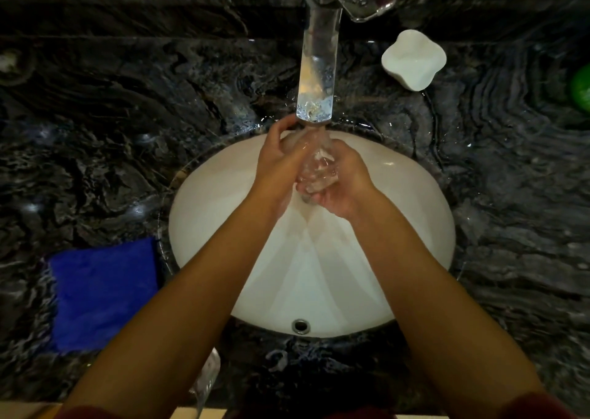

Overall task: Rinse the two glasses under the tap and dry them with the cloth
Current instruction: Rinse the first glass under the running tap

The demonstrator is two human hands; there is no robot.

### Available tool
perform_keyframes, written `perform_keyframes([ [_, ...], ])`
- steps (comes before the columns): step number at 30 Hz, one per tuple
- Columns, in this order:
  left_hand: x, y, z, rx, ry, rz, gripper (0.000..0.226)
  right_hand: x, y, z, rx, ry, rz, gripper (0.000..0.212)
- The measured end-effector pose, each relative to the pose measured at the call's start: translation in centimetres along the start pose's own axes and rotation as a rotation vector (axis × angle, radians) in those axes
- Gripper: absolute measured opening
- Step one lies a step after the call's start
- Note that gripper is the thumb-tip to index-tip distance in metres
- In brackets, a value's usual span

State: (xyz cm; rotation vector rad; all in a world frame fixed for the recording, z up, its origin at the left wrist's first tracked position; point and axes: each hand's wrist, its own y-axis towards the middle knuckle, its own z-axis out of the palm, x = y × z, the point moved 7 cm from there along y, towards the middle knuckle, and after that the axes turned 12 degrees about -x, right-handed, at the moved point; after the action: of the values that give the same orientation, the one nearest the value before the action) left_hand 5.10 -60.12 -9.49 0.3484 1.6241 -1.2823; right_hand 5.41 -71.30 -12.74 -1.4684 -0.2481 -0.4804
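Risk: wet clear drinking glass (316, 171) could've slipped from grip, struck white oval basin (204, 214); cause, water from chrome tap (317, 67) slicking glass. L hand (281, 163) curled partly closed on glass side; R hand (338, 185) cupped under base, gripping. 2nd clear glass (207, 377) stood on dark marble desk (95, 131) at near edge; blue microfibre cloth (102, 294) lay left of basin.

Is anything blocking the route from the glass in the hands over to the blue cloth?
Nothing visible does. The glass is over the sink, held in the left hand and right hand; only bare counter lies before the cloth.
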Motion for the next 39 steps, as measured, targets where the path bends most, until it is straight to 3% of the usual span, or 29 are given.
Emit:
perform_keyframes([
  [2,0.6,-0.1,0.0,0.122,-0.061,-0.061,0.055,-0.7,0.4,-0.3,0.040,-0.031,0.080,0.049],
  [4,1.2,0.1,-0.3,0.142,-0.081,-0.103,0.045,-0.6,0.4,-0.5,0.040,-0.091,0.070,0.049],
  [9,1.6,0.5,-1.1,-0.149,0.045,-0.072,0.037,0.8,-0.9,0.0,-0.128,-0.180,-0.177,0.033],
  [14,2.5,0.9,-1.9,-0.283,0.146,-0.155,0.060,1.5,-1.8,-0.6,-0.325,-0.388,-0.480,0.040],
  [18,2.4,2.0,-2.4,-0.240,0.176,-0.148,0.051,2.7,-1.3,-0.8,-0.294,-0.582,-0.492,0.038],
  [22,2.8,2.4,-2.4,-0.187,0.164,-0.199,0.069,2.9,-2.8,0.4,-0.327,-0.710,-0.760,0.050],
  [24,2.7,2.3,-2.3,-0.131,0.139,-0.213,0.065,3.0,-3.5,0.4,-0.345,-0.717,-0.832,0.053],
  [27,2.8,1.5,-1.8,-0.006,0.079,-0.266,0.050,3.6,-4.1,0.7,-0.329,-0.739,-0.858,0.050],
  [30,4.1,1.1,-1.9,0.000,0.018,-0.390,0.049,4.5,-3.5,1.3,-0.320,-0.759,-0.836,0.050],
  [36,5.4,1.3,-2.9,0.065,-0.019,-0.519,0.042,4.2,-0.3,0.9,-0.099,-0.391,-0.529,0.031],
  [39,6.2,0.8,-2.2,0.006,-0.154,-0.607,0.038,3.6,-0.2,1.1,-0.151,-0.311,-0.536,0.023],
])
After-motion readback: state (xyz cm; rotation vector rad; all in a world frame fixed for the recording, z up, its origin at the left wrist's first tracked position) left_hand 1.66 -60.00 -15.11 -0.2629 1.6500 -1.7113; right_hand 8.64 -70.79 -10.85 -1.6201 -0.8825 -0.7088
